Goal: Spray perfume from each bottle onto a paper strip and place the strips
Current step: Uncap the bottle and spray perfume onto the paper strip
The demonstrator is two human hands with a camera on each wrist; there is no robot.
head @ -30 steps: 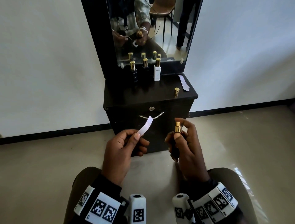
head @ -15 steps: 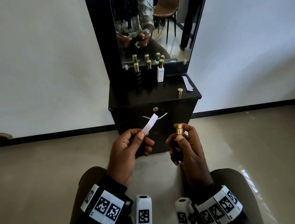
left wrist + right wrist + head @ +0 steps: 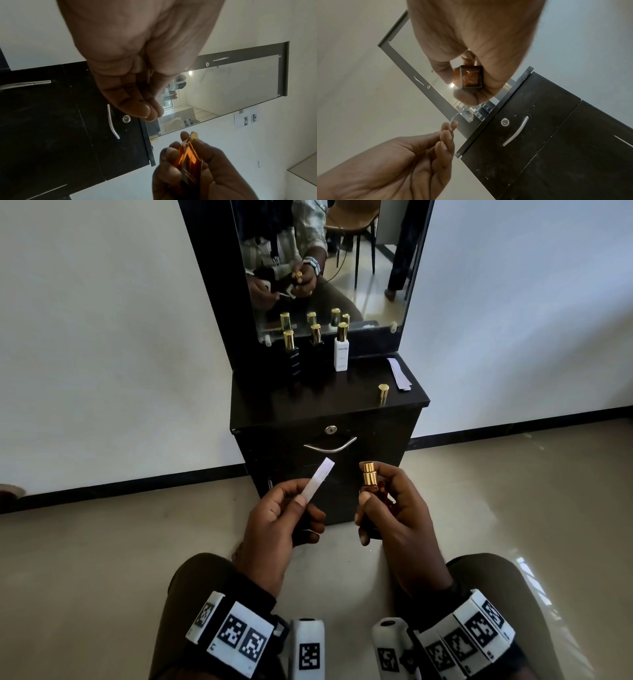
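Paper strip (image 3: 318,481) in left grip (image 3: 277,529), beside bottle (image 3: 371,491).

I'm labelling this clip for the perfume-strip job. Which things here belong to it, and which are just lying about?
Part of the job:
paper strip, pinched by left hand
amber bottle, gripped by right hand
two black bottles
white bottle
loose gold cap
spare strips

Just there:
mirror
drawer handle
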